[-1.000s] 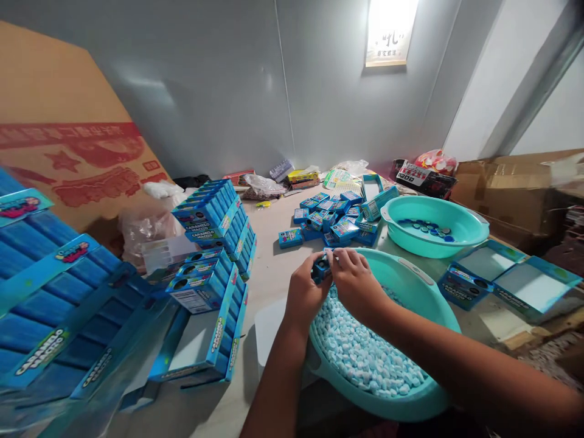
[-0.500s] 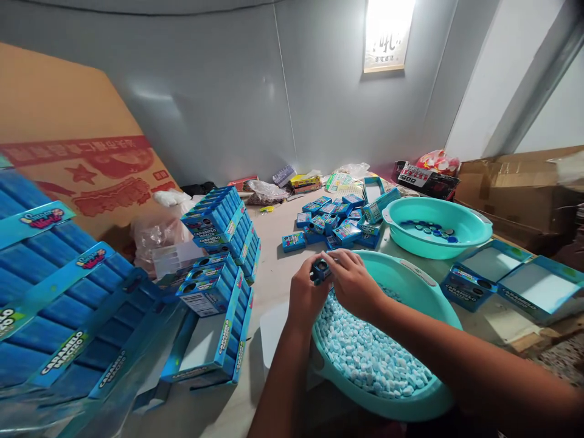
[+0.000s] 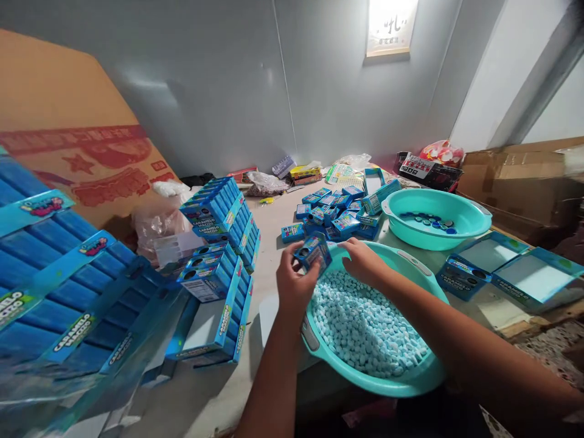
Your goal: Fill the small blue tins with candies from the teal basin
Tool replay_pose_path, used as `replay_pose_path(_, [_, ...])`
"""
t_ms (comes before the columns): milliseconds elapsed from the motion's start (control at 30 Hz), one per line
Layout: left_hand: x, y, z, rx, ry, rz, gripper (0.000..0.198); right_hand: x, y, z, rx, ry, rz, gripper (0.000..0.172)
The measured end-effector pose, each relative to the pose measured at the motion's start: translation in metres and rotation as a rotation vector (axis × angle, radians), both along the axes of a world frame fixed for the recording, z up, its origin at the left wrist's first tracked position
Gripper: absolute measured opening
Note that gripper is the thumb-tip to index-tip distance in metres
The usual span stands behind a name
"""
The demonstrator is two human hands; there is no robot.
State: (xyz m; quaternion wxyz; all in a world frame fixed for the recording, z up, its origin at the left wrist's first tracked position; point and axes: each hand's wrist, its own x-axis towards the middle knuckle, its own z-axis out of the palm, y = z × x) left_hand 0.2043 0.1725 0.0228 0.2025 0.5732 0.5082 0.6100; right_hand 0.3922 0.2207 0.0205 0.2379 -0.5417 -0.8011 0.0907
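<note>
By the pellet basin (image 3: 378, 385), the left hand (image 3: 295, 286) is hiding part of a small blue box (image 3: 314, 250), while left of that basin a printed carton (image 3: 59, 85) is running past the frame's edge.

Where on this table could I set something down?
Bare tabletop shows between the stacked boxes and the heap of small boxes, and between the open tray and the left forearm. The right side is crowded with the pellet basin, the second basin behind it and blue trays.

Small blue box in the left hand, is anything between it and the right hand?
Nothing visible stands between the small blue box and the right hand; just a gap, with the near teal basin showing through.
</note>
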Motion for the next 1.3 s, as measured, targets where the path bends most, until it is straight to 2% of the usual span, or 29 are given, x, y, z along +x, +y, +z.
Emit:
replay_pose_path(100, [-0.03,-0.019,0.014,0.054,-0.091,0.139,0.059,-0.004,-0.001,-0.009,-0.133,-0.097,0.06,0.045])
replay_pose_path(200, [-0.07,-0.042,0.02,0.0,-0.091,0.14,0.07,-0.015,-0.01,-0.015,-0.263,-0.188,0.177,0.038])
replay_pose_path(267, [-0.091,-0.055,0.013,-0.102,-0.041,0.097,0.072,-0.022,-0.019,-0.016,-0.324,-0.241,0.227,0.042])
replay_pose_path(333, [-0.102,-0.062,-0.002,-0.211,-0.021,0.03,0.074,-0.028,-0.028,-0.016,-0.353,-0.279,0.245,0.055])
replay_pose_path(433, [-0.101,-0.064,-0.029,-0.312,-0.048,-0.101,0.072,-0.03,-0.035,-0.015,-0.388,-0.322,0.278,0.076])
replay_pose_path(500, [-0.095,-0.063,-0.044,-0.316,-0.069,-0.153,0.07,-0.03,-0.034,-0.015,-0.42,-0.344,0.301,0.08])
replay_pose_path(600, [-0.087,-0.065,-0.058,-0.224,-0.103,-0.124,0.074,-0.028,-0.031,-0.014,-0.459,-0.357,0.323,0.08])
replay_pose_path(700, [-0.083,-0.071,-0.065,-0.127,-0.135,-0.069,0.071,-0.026,-0.028,-0.012,-0.467,-0.337,0.347,0.073])
replay_pose_path(833, [-0.083,-0.076,-0.072,-0.142,-0.108,-0.13,0.063,-0.019,-0.024,-0.012,-0.456,-0.295,0.385,0.042])
replay_pose_path(933, [-0.083,-0.076,-0.078,-0.13,-0.093,-0.133,0.067,-0.01,-0.017,-0.012,-0.459,-0.278,0.405,0.029])
replay_pose_path(1100, [-0.087,-0.073,-0.089,-0.097,-0.115,-0.067,0.071,0.0,-0.003,-0.004,-0.484,-0.291,0.411,0.025])
replay_pose_path(1300, [-0.088,-0.068,-0.092,-0.066,-0.175,-0.002,0.071,0.001,-0.004,0.013,-0.432,-0.288,0.289,0.024])
